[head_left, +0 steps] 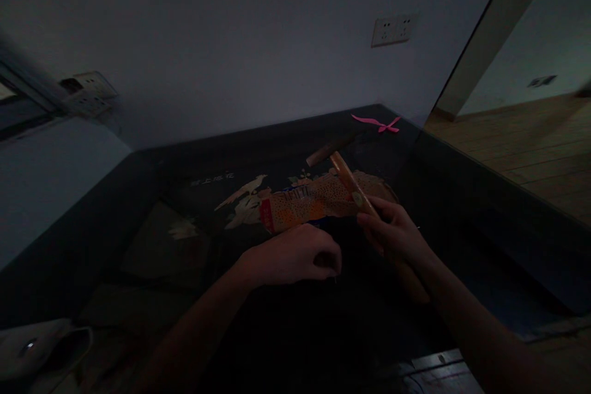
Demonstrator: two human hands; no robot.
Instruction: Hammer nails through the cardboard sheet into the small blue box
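Observation:
My right hand [392, 231] is closed round the wooden handle of a hammer [348, 178], whose dark metal head points up and to the left. To its left, my left hand [302, 255] is held in a pinch over the dark surface; something thin and tiny shows under its fingertips, too small to name. Behind both hands lies an orange, dotted packet [300, 203] with a red end, and the hammer handle passes in front of it.
A dark tabletop [272, 141] with a printed bird and flowers meets the wall. At its back right corner lies a pink ribbon [381, 125]. Sockets [391, 31] are on the wall. A white object [32, 345] with a cord sits at the lower left.

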